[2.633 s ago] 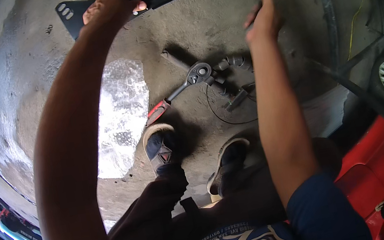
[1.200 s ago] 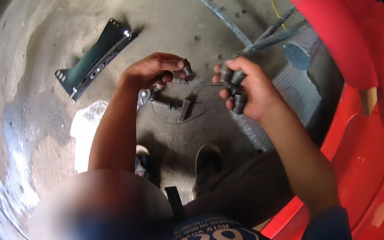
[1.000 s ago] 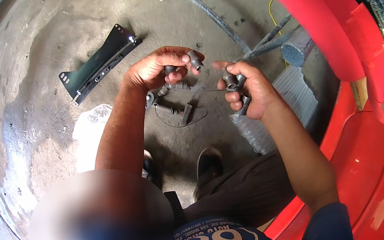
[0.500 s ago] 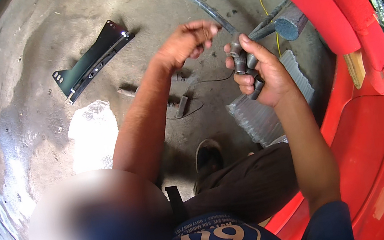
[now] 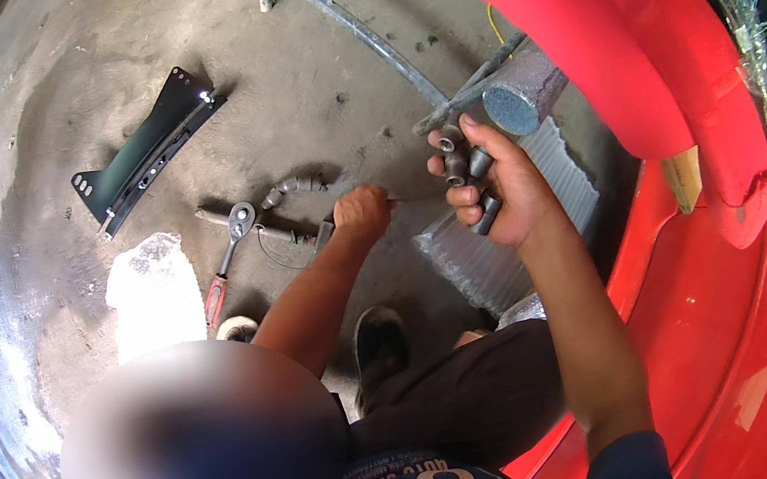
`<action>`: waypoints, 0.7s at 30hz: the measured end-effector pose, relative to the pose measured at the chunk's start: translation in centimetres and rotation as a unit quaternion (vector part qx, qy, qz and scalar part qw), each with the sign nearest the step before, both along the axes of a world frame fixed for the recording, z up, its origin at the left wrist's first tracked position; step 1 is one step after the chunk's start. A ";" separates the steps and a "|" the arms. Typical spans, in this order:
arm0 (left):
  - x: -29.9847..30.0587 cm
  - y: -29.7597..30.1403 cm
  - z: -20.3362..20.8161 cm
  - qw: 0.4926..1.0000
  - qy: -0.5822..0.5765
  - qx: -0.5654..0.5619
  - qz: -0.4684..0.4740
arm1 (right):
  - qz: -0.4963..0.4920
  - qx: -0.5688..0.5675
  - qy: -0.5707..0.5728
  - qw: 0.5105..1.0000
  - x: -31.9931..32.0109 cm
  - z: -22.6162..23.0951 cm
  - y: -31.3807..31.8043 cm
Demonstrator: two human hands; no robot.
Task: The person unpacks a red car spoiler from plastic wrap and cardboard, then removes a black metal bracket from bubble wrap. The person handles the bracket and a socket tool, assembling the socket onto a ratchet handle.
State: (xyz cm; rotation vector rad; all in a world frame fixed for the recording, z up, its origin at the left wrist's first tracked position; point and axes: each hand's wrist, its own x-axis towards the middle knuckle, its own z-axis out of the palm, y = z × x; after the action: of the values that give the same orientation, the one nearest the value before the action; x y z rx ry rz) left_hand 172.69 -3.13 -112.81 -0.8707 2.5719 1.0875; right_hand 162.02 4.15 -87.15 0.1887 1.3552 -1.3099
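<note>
My right hand [image 5: 514, 185] is raised, palm up, its fingers curled around several grey metal sockets [image 5: 456, 168]. Lower and to the left, my left hand [image 5: 363, 214] is closed near the floor; a thin tip pokes out past its fingers, but what it grips is hidden. Beside the left hand lie a curved row of sockets [image 5: 296, 187] and a grey block-like piece [image 5: 324, 236] with a thin wire. A ratchet wrench [image 5: 242, 223] with a red handle rests just left of these.
A black metal bracket [image 5: 147, 147] lies on the concrete floor at left, with clear plastic wrap [image 5: 153, 296] below it. Bubble wrap [image 5: 480, 259] sits under my right forearm. At right are red body panels [image 5: 716, 285]; a metal frame [image 5: 346, 17] and a grey cylinder [image 5: 522, 99] stand farther off.
My left hand has dropped away from the sockets in my right hand, down toward the floor tools, and closed. My right hand still holds its sockets. The view has shifted, showing the ratchet.
</note>
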 end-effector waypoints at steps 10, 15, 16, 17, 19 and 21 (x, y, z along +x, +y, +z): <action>4.6 -24.6 23.2 0.993 0.069 0.038 -0.087 | -0.008 0.001 0.047 0.999 0.6 -2.4 -4.3; 8.9 -22.2 29.3 0.996 0.083 0.007 -0.009 | 0.016 -0.082 0.004 0.996 2.0 -1.8 -6.1; 9.4 -21.1 29.5 0.998 0.062 0.006 -0.004 | 0.010 -0.088 -0.010 0.996 2.1 -1.7 -6.2; 9.3 -20.2 29.4 0.999 0.035 0.031 -0.024 | -0.004 -0.102 -0.031 0.994 2.2 -1.6 -6.0; 9.2 -18.6 29.6 0.996 0.005 0.033 -0.077 | -0.035 -0.122 -0.071 0.989 2.3 -1.4 -5.7; 9.9 -17.5 30.7 0.992 -0.034 0.036 -0.117 | -0.059 -0.127 -0.063 0.988 2.6 -0.9 -5.2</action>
State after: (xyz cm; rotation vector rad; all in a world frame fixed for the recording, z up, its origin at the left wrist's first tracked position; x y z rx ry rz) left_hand 182.54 -20.62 -82.14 -0.5614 2.4845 1.0544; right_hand 164.65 -1.09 -88.08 0.1748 1.0722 -1.5306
